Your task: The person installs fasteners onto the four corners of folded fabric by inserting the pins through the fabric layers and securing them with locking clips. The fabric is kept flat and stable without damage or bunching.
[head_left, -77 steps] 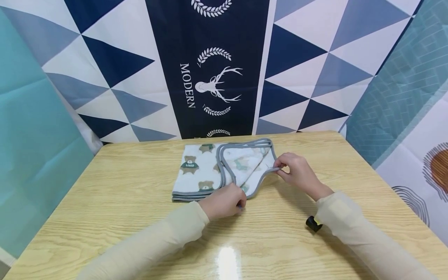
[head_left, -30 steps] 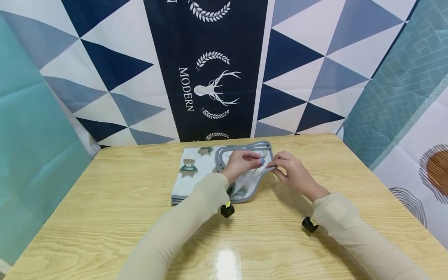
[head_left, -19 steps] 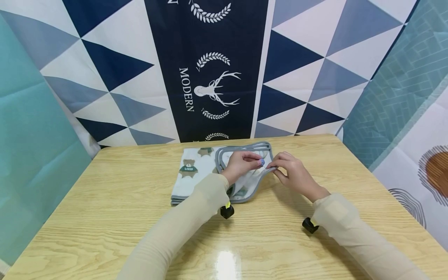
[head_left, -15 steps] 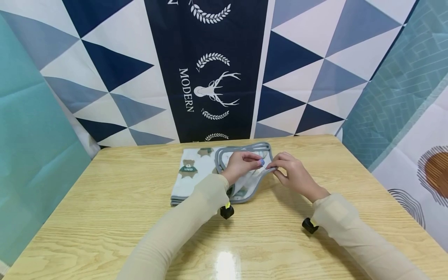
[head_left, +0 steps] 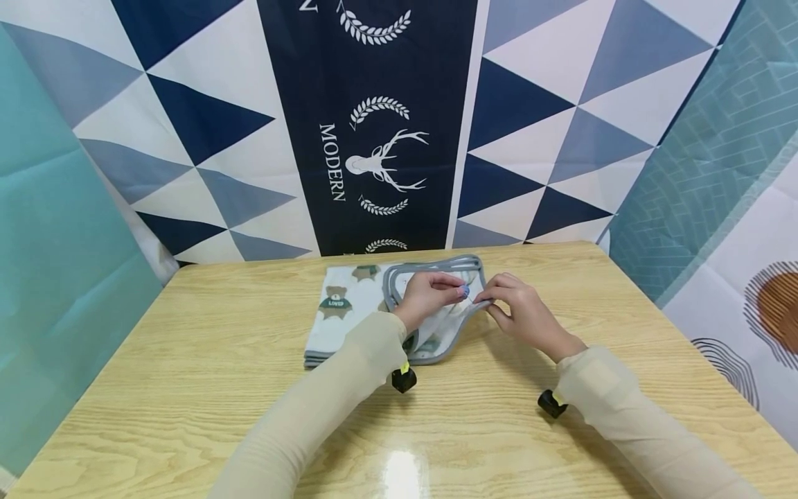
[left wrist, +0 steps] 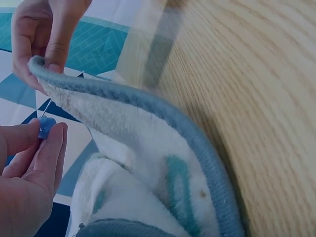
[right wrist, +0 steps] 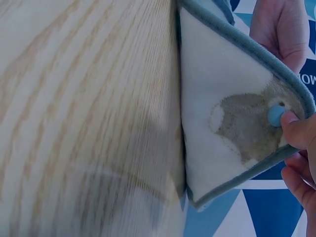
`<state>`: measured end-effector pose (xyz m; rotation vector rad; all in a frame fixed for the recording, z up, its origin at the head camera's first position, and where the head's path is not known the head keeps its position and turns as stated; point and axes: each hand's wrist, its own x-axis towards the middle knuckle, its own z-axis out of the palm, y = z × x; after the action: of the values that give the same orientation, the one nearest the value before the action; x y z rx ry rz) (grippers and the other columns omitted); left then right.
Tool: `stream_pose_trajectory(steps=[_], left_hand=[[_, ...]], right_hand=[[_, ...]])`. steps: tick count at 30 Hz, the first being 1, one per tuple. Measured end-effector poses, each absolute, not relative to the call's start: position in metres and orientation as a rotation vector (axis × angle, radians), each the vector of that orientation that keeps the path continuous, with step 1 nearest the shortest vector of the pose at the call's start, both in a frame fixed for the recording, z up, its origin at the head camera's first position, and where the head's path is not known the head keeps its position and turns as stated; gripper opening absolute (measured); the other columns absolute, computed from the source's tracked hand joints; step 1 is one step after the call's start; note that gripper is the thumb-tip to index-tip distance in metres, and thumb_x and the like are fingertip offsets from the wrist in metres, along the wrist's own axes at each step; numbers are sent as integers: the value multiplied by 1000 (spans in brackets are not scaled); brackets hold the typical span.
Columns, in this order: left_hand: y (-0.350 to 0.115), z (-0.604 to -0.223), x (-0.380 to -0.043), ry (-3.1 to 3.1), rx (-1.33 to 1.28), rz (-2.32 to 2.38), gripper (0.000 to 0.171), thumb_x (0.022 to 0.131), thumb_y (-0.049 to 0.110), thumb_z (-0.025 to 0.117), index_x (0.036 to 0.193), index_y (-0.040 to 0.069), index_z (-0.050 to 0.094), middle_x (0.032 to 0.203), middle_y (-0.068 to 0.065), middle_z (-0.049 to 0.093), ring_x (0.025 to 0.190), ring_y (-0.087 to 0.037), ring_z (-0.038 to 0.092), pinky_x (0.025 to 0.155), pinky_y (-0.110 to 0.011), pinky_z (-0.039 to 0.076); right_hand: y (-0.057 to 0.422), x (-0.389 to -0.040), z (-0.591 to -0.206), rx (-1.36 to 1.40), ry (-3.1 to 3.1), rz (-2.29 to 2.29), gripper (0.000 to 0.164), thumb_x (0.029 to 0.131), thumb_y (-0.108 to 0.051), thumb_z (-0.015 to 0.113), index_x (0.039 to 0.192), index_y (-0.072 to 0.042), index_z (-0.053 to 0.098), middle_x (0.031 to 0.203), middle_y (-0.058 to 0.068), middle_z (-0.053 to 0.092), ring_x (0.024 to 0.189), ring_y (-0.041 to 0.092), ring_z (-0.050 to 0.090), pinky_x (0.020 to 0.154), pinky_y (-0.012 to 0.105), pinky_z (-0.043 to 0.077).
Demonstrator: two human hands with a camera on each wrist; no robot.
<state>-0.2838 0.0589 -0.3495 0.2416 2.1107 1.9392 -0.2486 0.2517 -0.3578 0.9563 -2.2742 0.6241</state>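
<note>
A folded white blanket (head_left: 337, 326) with grey-blue edging and printed brown bears lies at the table's back middle. Its right-hand corner is lifted off the table. My right hand (head_left: 524, 308) pinches that corner between thumb and fingers. In the right wrist view, the right thumb presses a round light-blue button-like cap (right wrist: 276, 116) against one face of the corner. My left hand (head_left: 427, 298) pinches a blue-headed pin (left wrist: 47, 127) between thumb and fingertips. The pin's thin metal shaft points at the corner's edge, its tip right at the cloth.
The wooden table (head_left: 206, 388) stretches out in front of and beside the blanket. A patterned curtain (head_left: 386, 104) hangs behind it, with teal cloth (head_left: 68, 242) at the left. A black wrist camera (head_left: 404, 379) hangs under the left sleeve, another black camera (head_left: 551, 403) under the right.
My left hand has moved from the blanket's near edge up and right to the lifted corner, bringing the blue-headed pin. Over the last second both hands hold nearly still.
</note>
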Motion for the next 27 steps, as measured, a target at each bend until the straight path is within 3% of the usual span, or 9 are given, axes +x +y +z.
stream_pose_trajectory(steps=[9,16,27], left_hand=[[59,-347,-281,2101,216,1953,18,86,5,69,103,-1,72,105,-16,73,92,-20,73,84,-28,58],[58,-348,-280,2094,249,1950,20,86,7,71,104,0,72,106,-18,72,95,-23,72,87,-30,57],[55,-349,-281,2119,248,1950,19,86,8,71,103,1,73,106,-16,73,90,-17,73,83,-24,57]], right_hand=[[252,-248,-359,961,-2271,645,20,73,7,76,84,-8,72,85,1,66,82,10,56,76,10,43],[251,-248,-360,964,-2272,651,19,73,8,76,85,-7,72,85,2,66,82,12,56,76,12,43],[250,-249,-360,962,-2253,651,22,71,10,77,84,-8,72,84,1,66,81,11,57,76,12,45]])
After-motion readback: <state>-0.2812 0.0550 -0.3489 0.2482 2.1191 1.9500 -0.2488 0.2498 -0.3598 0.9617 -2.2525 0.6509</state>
